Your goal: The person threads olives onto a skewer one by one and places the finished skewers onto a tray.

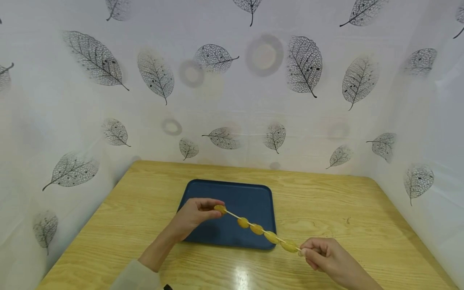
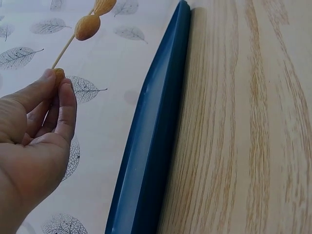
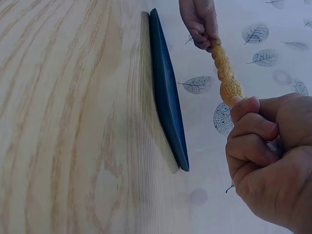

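Observation:
A thin pale skewer with several wrinkled yellow-orange oval pieces, like dried fruit [image 1: 257,229], slants between both hands above the table and tray. My left hand [image 1: 197,215] pinches one fruit piece [image 1: 220,209] at the skewer's upper left end, between thumb and fingers. Bare skewer shows between that piece and the others, which sit close together toward the right. My right hand [image 1: 326,257] pinches the skewer's lower right end between thumb and forefinger, its other fingers curled. In the right wrist view the nearest fruit piece [image 3: 231,91] is right at these fingertips.
A dark blue rectangular tray [image 1: 232,193] with a low raised rim lies on the wood-grain table [image 1: 326,205], beneath and behind the skewer. White cloth with a leaf print [image 1: 246,100] encloses the back and both sides.

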Motion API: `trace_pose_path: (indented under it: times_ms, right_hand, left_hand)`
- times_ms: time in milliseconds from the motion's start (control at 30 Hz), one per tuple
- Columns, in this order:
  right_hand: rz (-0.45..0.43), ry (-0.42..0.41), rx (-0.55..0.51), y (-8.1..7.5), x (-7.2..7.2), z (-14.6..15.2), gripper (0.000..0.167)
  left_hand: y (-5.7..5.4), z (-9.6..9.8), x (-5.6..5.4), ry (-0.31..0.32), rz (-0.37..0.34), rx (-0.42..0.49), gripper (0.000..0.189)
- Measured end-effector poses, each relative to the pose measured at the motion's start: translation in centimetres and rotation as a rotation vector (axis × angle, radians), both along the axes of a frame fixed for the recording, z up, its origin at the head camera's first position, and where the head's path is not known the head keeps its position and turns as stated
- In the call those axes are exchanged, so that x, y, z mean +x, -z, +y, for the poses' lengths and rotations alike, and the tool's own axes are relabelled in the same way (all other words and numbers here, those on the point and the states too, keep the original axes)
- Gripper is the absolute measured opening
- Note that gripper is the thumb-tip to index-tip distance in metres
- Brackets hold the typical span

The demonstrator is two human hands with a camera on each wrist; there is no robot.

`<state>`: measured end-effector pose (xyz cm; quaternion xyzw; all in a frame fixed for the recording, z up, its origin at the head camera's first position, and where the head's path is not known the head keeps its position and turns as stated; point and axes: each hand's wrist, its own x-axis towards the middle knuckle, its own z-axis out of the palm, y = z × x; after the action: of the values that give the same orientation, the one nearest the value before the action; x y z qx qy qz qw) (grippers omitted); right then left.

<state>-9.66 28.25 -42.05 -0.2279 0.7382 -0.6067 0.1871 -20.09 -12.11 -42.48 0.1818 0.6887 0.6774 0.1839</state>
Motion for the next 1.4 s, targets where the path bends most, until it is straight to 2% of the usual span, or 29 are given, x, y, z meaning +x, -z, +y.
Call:
trace_pose_path:
  times_ms: [567,1400]
  right_hand:
    - [-0.001,-0.002,0.020,-0.3,0.0,-0.1,0.026]
    - [-0.002,0.012,0.027,-0.6,-0.1,-0.5,0.027]
  left_hand:
    - [-0.6,0.3,0.3,0.033,0.047,-0.078,0.040]
    - [-1.2,0.8,0.4,0.046,0.047,-0.085,0.037]
